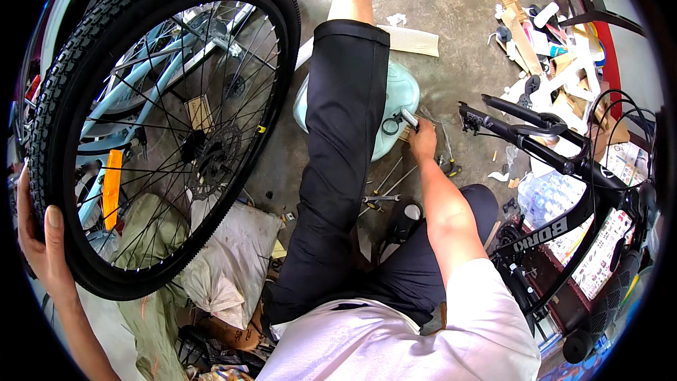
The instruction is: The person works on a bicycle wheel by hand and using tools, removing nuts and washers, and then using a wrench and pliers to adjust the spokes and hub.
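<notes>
My left hand [44, 247] grips the black tire of an upright bicycle wheel [277, 63] with spokes and a brake disc. My right hand [423, 134] is closed on a short silver-and-black cylindrical object [410, 118], its exact kind unclear, at the right side of a pale mint plastic surface [402, 81]. A dark ring-shaped part [391, 125] lies just left of it. My outstretched leg [338, 169] in black trousers crosses over the plastic piece. Below my right hand, several wrenches and rods [381, 199] lie on the concrete.
A black bicycle frame with fork [536, 233] stands at my right, before a heap of cardboard and wrapping scraps [536, 42]. Light blue bicycle frames [120, 99] are behind the wheel at left. Pale sacks [226, 254] lie beneath the wheel, beside green cloth [141, 254].
</notes>
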Tool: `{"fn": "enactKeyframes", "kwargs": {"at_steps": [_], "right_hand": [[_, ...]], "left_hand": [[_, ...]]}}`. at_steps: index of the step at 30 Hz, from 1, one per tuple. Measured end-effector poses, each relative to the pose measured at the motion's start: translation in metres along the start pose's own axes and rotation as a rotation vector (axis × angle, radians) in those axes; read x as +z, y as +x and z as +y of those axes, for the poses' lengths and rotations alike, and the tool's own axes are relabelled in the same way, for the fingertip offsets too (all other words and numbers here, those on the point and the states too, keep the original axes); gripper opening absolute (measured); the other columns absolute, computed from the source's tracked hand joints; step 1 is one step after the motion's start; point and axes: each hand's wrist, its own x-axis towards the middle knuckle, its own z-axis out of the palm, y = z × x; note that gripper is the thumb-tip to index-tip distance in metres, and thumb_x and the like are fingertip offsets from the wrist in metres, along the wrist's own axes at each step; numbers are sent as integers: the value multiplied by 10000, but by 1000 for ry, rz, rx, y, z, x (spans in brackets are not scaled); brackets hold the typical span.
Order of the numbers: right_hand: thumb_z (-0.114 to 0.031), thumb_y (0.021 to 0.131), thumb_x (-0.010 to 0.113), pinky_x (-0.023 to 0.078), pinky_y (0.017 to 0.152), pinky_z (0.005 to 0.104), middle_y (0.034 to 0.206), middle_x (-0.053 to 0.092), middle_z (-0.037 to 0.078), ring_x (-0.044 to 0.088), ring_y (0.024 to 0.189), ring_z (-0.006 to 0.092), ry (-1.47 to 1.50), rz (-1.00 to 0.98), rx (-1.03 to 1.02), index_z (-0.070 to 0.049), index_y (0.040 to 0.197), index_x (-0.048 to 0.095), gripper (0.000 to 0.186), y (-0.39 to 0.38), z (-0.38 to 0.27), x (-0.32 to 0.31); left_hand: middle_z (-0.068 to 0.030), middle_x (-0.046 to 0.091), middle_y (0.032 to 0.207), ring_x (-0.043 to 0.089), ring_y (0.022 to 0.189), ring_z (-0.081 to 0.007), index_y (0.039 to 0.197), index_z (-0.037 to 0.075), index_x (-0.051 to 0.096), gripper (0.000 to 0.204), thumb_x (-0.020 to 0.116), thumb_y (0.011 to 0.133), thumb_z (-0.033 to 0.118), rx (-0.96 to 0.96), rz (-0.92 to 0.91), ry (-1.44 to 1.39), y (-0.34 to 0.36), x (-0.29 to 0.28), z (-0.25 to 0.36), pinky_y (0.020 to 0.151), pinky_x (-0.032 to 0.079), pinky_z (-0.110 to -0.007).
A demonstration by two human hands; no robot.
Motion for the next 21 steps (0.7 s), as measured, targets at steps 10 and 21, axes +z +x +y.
{"fn": "enactKeyframes", "kwargs": {"at_steps": [10, 21], "right_hand": [[-38, 818, 651, 509, 903, 463, 1129, 654, 151, 622, 1074, 367, 25, 14, 9, -67, 1032, 681, 217, -2, 3, 2], [-48, 797, 673, 516, 917, 455, 1165, 641, 142, 619, 1092, 359, 31, -2, 34, -73, 1099, 653, 304, -2, 9, -3]], "left_hand": [[-167, 489, 1505, 520, 1356, -313, 1507, 137, 471, 759, 615, 922, 598, 8, 9, 26, -1, 1, 0, 1130, 423, -433], [-172, 499, 1495, 535, 1343, -316, 1506, 137, 473, 774, 605, 917, 623, -3, -16, 27, 4, 2, 4, 1126, 429, -432]]}}
